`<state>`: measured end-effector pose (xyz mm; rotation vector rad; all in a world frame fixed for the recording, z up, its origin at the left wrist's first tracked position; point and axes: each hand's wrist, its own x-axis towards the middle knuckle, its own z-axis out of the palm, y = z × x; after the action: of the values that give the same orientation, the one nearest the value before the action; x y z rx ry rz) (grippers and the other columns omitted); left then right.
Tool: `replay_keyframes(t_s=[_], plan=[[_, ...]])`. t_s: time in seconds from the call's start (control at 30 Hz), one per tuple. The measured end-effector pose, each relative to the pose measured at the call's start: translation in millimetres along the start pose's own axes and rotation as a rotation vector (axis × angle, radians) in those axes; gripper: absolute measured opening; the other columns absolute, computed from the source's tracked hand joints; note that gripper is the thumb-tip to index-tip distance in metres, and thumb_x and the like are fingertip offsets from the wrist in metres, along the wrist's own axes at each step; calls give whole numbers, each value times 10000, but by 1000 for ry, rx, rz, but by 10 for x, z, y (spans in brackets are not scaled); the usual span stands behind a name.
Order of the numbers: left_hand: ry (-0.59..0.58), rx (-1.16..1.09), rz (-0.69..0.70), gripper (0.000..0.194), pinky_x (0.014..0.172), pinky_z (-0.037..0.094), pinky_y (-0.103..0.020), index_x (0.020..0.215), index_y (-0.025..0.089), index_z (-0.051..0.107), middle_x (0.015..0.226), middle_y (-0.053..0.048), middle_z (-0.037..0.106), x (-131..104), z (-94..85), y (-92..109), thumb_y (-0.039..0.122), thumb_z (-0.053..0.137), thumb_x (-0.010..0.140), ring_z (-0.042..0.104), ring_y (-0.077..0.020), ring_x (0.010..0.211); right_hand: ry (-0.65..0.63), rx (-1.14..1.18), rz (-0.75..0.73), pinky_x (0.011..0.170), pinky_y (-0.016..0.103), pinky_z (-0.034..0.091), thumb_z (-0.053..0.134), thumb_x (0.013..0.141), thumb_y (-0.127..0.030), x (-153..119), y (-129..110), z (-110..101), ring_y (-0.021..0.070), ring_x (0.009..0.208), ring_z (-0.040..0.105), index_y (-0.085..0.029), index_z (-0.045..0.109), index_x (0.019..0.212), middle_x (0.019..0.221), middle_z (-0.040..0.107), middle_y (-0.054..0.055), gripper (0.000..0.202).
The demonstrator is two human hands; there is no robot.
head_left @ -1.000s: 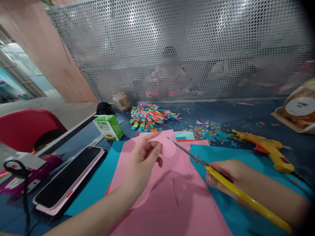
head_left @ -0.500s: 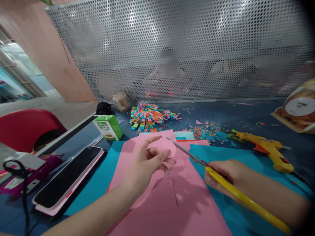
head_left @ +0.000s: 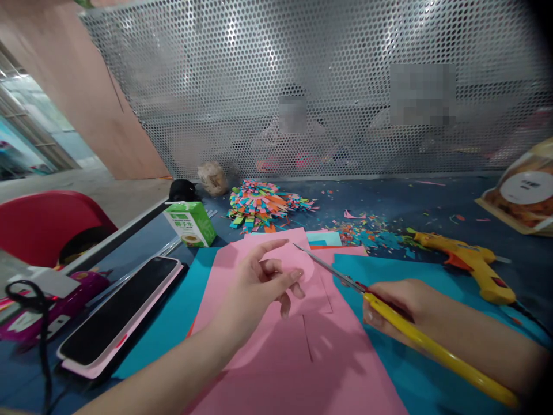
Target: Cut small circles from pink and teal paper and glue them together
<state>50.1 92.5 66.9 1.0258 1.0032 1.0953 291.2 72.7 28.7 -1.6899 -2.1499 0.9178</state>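
I count one left hand and one right hand, one pair of yellow-handled steel scissors, one yellow plastic glue gun, one green-and-white drink carton, one black-screened phone and one red chair; the overlapping pink paper sheets I cannot number.

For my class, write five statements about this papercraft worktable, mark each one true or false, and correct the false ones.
1. The right hand holds metal-bladed scissors with yellow handles. True.
2. A flat pink paper sheet lies below the left hand. True.
3. The yellow plastic glue gun with an orange trigger is in the left hand. False: it lies at the right, held by neither hand.
4. The rectangular phone with a black screen stands on its edge. False: it lies flat, screen up.
5. The green-and-white cardboard drink carton is left of the multicoloured pile of fringed paper. True.
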Motion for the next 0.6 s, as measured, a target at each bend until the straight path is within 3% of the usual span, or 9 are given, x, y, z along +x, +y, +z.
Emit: replay_keyframes(t_s=[0.2,0.37,0.43,0.53,0.6], plan=[[3,6,-18,430,331,428,-182,1066,121,525,586,36,602,18,-23,-21,207,748,710,549,-107,451,-26,-47,30,463,286,190,477,806,-674,0,-103,-64,129,524,237,-231,398,571,556,297,-59,508],[-41,137,10,194,385,425,-198,805,152,555,642,-8,607,52,-90,-24,315,656,783,532,-105,507,-33,-41,84,476,291,218,481,806,-567,43,-197,-92,137,521,269,-236,380,554,558,313,-48,428],[-55,320,69,197,442,439,-209,815,159,559,687,-17,595,87,-135,2,353,554,849,542,-117,574,-24,-94,141,475,297,219,480,805,-551,72,-197,-97,139,508,286,-238,376,531,536,313,-45,429],[-100,805,140,269,522,440,-235,836,176,562,680,0,563,146,-213,34,366,387,911,518,-119,579,-40,-152,160,469,295,204,476,801,-603,81,-153,-102,135,487,281,-241,384,520,513,308,-49,467],[-144,1053,141,259,569,433,-252,814,181,596,672,-3,582,169,-256,31,327,395,889,531,-132,593,-49,-163,135,471,288,214,484,801,-619,59,-119,-110,139,491,311,-240,419,550,522,363,-44,459]])
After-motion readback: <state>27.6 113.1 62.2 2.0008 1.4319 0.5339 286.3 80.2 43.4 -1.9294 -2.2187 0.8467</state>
